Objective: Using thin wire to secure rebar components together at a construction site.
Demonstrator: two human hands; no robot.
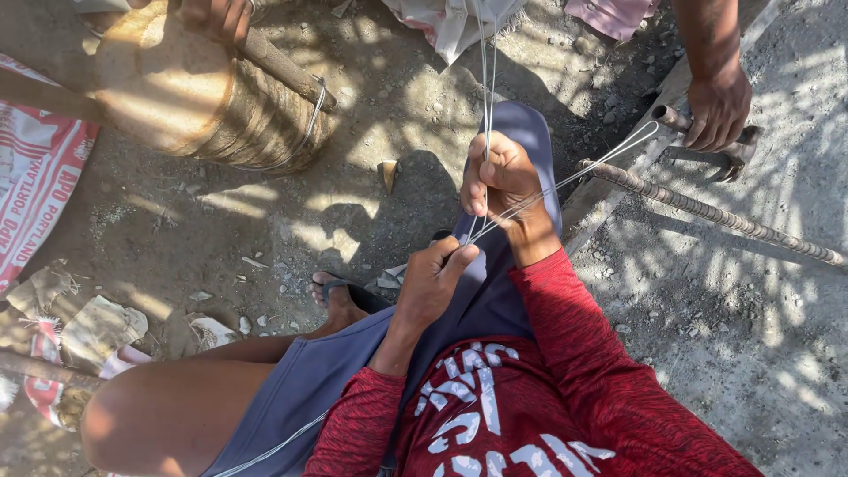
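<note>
I sit on dusty ground in a red long-sleeved shirt and blue shorts. My right hand [503, 181] is raised above my knee and pinches a bundle of thin pale wire strands [487, 79]. They run up out of view and also off to the right. My left hand [433, 281] is closed just below it, over my thigh, gripping the lower end of the same strands. A strand trails down across my lap to the bottom left.
Another person's hand [717, 108] holds a short metal pipe [676, 117] by a ribbed steel bar [707, 212] on a concrete slab at right. A second hand [216, 18] rests on a wire coil [203, 102] on a stick, top left. A printed sack [35, 177] lies at left.
</note>
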